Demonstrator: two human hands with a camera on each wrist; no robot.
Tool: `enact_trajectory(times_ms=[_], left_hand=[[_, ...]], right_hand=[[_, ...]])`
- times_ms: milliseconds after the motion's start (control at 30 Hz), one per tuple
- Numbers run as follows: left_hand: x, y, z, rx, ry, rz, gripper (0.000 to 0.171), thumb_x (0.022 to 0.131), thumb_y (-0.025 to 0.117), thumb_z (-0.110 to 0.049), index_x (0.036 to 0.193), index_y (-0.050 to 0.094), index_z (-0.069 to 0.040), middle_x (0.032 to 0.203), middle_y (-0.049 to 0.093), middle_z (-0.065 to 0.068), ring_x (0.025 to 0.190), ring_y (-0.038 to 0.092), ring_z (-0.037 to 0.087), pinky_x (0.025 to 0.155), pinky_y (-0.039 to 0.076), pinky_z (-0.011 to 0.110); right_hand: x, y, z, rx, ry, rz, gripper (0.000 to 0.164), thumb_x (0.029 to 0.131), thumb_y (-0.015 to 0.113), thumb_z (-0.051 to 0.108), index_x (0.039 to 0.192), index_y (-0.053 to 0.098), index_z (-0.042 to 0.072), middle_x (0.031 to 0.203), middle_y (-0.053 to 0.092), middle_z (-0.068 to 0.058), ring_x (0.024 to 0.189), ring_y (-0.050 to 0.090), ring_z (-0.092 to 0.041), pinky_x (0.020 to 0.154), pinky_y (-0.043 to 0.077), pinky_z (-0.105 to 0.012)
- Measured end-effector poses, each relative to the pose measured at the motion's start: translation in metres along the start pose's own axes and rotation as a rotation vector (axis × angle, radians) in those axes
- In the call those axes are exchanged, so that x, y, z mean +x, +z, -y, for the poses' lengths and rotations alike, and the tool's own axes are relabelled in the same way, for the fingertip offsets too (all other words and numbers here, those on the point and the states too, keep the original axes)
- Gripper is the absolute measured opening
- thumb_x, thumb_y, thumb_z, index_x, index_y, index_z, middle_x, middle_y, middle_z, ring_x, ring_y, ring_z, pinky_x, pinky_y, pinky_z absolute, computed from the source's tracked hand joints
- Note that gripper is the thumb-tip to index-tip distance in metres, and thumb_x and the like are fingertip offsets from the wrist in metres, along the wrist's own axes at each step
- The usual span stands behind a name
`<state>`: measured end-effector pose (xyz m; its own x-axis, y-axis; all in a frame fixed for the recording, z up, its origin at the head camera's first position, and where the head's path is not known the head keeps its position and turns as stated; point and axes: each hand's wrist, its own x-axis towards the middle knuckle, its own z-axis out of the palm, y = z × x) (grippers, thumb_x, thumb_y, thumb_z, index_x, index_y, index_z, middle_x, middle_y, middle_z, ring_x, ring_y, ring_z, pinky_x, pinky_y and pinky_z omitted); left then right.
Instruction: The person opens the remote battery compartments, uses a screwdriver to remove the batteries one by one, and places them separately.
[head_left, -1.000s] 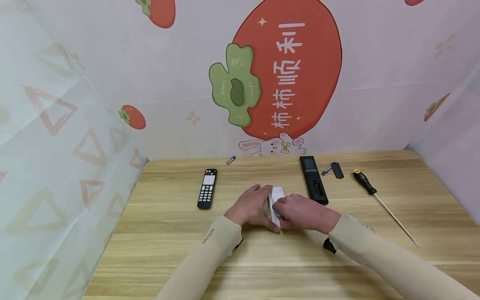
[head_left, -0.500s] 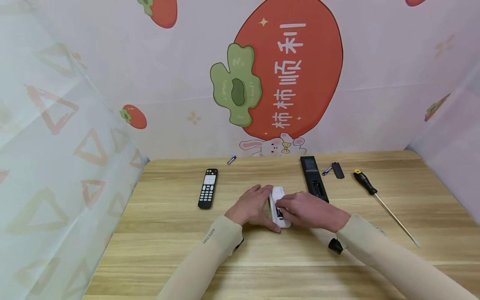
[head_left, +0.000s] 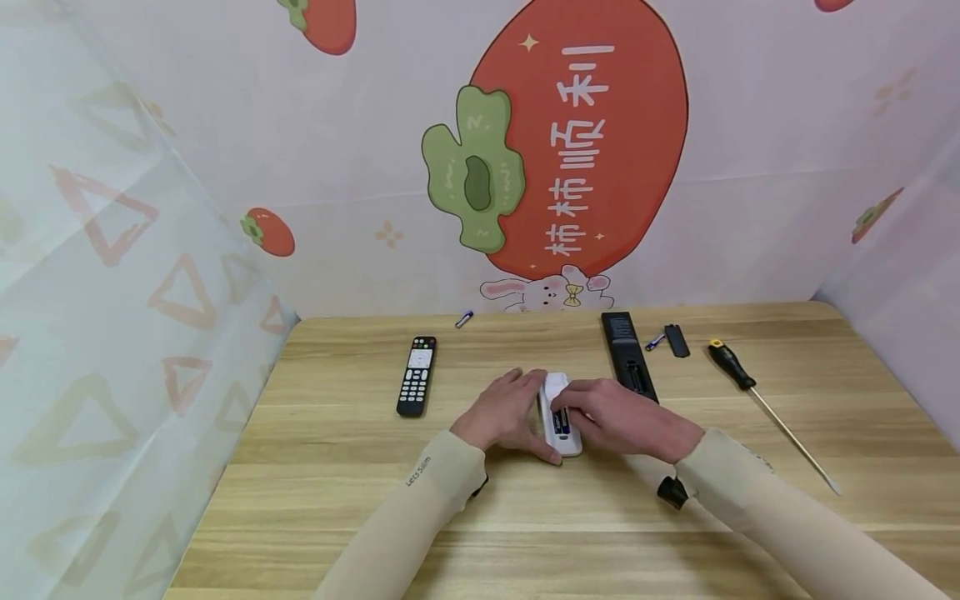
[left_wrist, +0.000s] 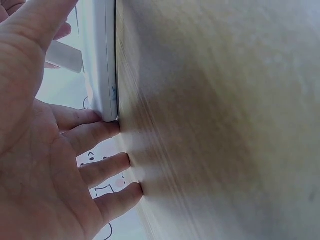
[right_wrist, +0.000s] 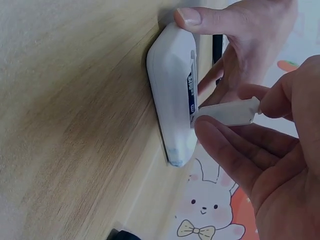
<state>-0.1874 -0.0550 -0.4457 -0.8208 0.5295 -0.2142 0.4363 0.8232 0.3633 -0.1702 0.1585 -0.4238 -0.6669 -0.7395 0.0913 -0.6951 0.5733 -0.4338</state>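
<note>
Left hand [head_left: 504,412] grips white remote control [head_left: 567,447] at near and far ends, right hand [head_left: 621,418] pinches battery cover [right_wrist: 229,113] at its battery compartment [right_wrist: 193,56].

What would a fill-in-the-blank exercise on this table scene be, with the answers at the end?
1. The right hand holds a small cover coloured ____.
2. The left hand grips the white remote, whose battery side faces ____.
3. The screwdriver has a black handle capped in ____.
4. The black remote showing its buttons lies to the ____ of both hands.

Missing words: white; up; yellow; left.
</note>
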Motion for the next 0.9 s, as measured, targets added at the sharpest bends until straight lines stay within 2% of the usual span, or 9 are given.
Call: enact_trajectory(times_ms=[267, 367, 500, 633, 800, 900], left_hand=[[0.0, 0.001, -0.001, -0.009, -0.015, 0.006, 0.126, 0.062, 0.088, -0.067, 0.16, 0.029, -0.015, 0.162, 0.035, 0.0, 0.152, 0.022, 0.031, 0.122, 0.02, 0.043], [0.001, 0.0, -0.001, -0.005, -0.012, 0.004, 0.126, 0.063, 0.088, -0.068, 0.16, 0.029, -0.015, 0.162, 0.035, 0.0, 0.152, 0.023, 0.031, 0.122, 0.02, 0.043], [0.001, -0.001, -0.001, -0.003, -0.014, 0.012, 0.126, 0.063, 0.087, -0.068, 0.161, 0.028, -0.015, 0.163, 0.034, 0.0, 0.152, 0.022, 0.03, 0.122, 0.019, 0.043], [0.002, 0.0, -0.001, 0.004, -0.023, 0.016, 0.129, 0.061, 0.087, -0.07, 0.161, 0.027, -0.015, 0.164, 0.032, 0.0, 0.153, 0.021, 0.03, 0.122, 0.018, 0.043], [0.001, 0.0, 0.0, 0.011, -0.029, 0.02, 0.131, 0.061, 0.087, -0.07, 0.162, 0.026, -0.015, 0.164, 0.032, 0.001, 0.153, 0.021, 0.03, 0.122, 0.019, 0.043], [0.001, 0.0, 0.0, 0.001, -0.033, 0.024, 0.131, 0.061, 0.087, -0.069, 0.162, 0.025, -0.015, 0.164, 0.032, 0.001, 0.153, 0.021, 0.029, 0.122, 0.019, 0.043]], right_hand=[[-0.001, -0.002, 0.004, 0.08, 0.098, 0.013, 0.024, 0.098, 0.062, 0.011, 0.12, 0.072, 0.007, 0.117, 0.069, -0.006, 0.086, 0.063, -0.009, 0.075, 0.057, -0.023], [-0.002, -0.004, 0.004, 0.064, 0.088, -0.006, 0.025, 0.097, 0.067, 0.01, 0.121, 0.072, 0.009, 0.117, 0.069, -0.005, 0.092, 0.065, -0.011, 0.08, 0.058, -0.027], [-0.005, -0.01, 0.004, 0.032, 0.052, -0.061, 0.025, 0.096, 0.069, 0.007, 0.12, 0.074, 0.01, 0.114, 0.068, -0.002, 0.094, 0.064, -0.011, 0.081, 0.059, -0.031], [-0.007, -0.018, 0.001, -0.001, 0.037, -0.13, 0.023, 0.094, 0.068, 0.004, 0.115, 0.076, 0.009, 0.105, 0.066, 0.0, 0.083, 0.06, -0.007, 0.07, 0.057, -0.028], [-0.007, -0.026, -0.007, -0.054, 0.071, -0.193, 0.022, 0.091, 0.072, 0.001, 0.11, 0.078, 0.01, 0.095, 0.063, 0.002, 0.074, 0.056, -0.005, 0.062, 0.051, -0.021], [-0.004, -0.031, -0.013, -0.086, 0.091, -0.226, 0.021, 0.089, 0.074, 0.0, 0.107, 0.078, 0.01, 0.093, 0.063, 0.001, 0.071, 0.055, -0.006, 0.06, 0.051, -0.021]])
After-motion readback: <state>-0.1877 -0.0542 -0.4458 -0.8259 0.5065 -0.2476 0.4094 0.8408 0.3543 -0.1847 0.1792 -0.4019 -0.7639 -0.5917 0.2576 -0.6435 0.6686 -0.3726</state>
